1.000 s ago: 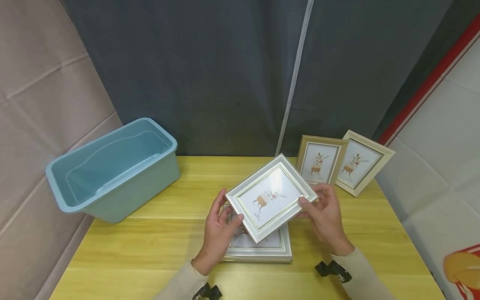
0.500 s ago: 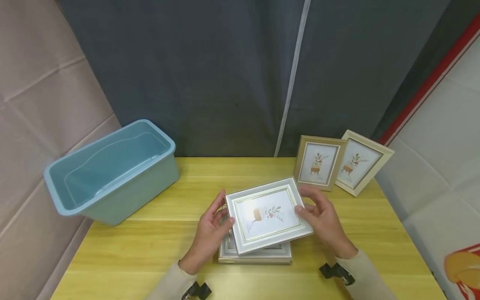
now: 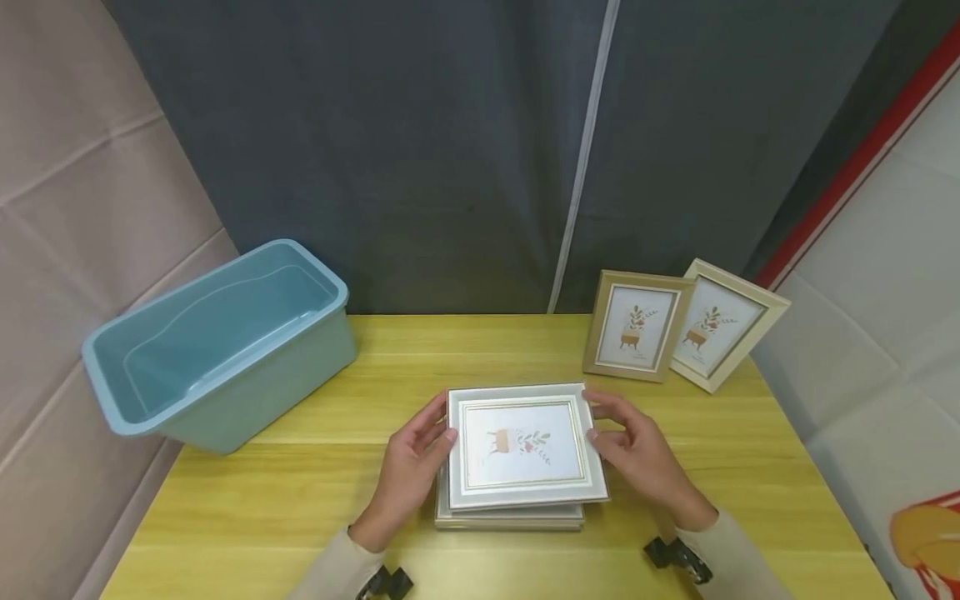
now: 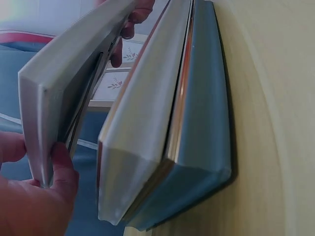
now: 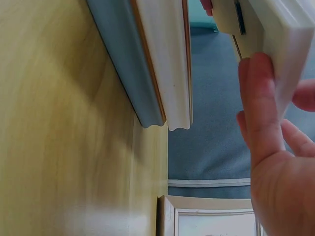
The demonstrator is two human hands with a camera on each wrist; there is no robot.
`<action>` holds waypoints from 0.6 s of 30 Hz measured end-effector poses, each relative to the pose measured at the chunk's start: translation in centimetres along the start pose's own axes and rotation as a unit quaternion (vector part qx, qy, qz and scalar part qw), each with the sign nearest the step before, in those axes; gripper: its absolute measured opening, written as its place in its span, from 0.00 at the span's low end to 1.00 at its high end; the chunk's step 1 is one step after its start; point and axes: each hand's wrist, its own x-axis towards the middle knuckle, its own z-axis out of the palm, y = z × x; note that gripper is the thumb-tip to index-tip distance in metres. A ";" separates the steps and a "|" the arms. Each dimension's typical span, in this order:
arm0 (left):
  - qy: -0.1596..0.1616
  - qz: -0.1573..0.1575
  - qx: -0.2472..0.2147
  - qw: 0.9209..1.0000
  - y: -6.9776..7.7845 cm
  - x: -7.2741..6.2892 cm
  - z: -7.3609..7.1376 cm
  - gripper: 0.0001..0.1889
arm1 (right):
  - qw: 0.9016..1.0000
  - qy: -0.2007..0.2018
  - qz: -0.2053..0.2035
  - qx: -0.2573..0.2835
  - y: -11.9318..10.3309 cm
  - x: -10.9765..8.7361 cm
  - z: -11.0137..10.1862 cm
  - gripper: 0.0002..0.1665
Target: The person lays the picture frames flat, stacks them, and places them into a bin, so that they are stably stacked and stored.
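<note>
A white picture frame (image 3: 525, 446) with a gold inner line and a plant print lies nearly level between both hands. My left hand (image 3: 408, 462) pinches its left edge, thumb on top and fingers beneath. On the opposite edge, my right hand (image 3: 645, 454) grips it the same way. Directly below is a stack of picture frames (image 3: 510, 523), mostly covered in the head view. The left wrist view shows a gap between the held frame (image 4: 74, 64) and the stack, which has a white frame (image 4: 138, 118) over a blue-grey one (image 4: 204, 98).
A light-brown picture frame (image 3: 600, 333) and a cream one (image 3: 765, 308) stand at the back right, the brown partly overlapping the cream. On the left sits a blue plastic bin (image 3: 262, 358). A dark curtain (image 3: 412, 167) hangs behind the yellow wooden table (image 3: 300, 517).
Both hands have turned the held white frame from a slant to nearly square with the stack and brought it lower and closer. The other frames and the bin have stayed put.
</note>
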 end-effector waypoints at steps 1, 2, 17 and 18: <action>0.004 -0.001 0.006 1.000 -0.1 0.0 -0.1 0.30 | 1.000 -0.006 0.002 0.004 0.1 -0.1 0.0 0.31; 0.007 -0.003 0.012 1.000 -0.1 0.0 -0.1 0.29 | 1.000 -0.012 0.003 0.010 0.1 -0.2 0.0 0.31; 0.021 -0.002 0.086 0.996 -0.8 0.0 -0.6 0.26 | 0.999 -0.024 0.038 0.008 0.4 -0.8 1.5 0.32; 0.025 -0.005 0.090 0.996 -0.9 0.0 -0.6 0.26 | 0.999 -0.022 0.043 0.002 0.4 -0.8 1.6 0.32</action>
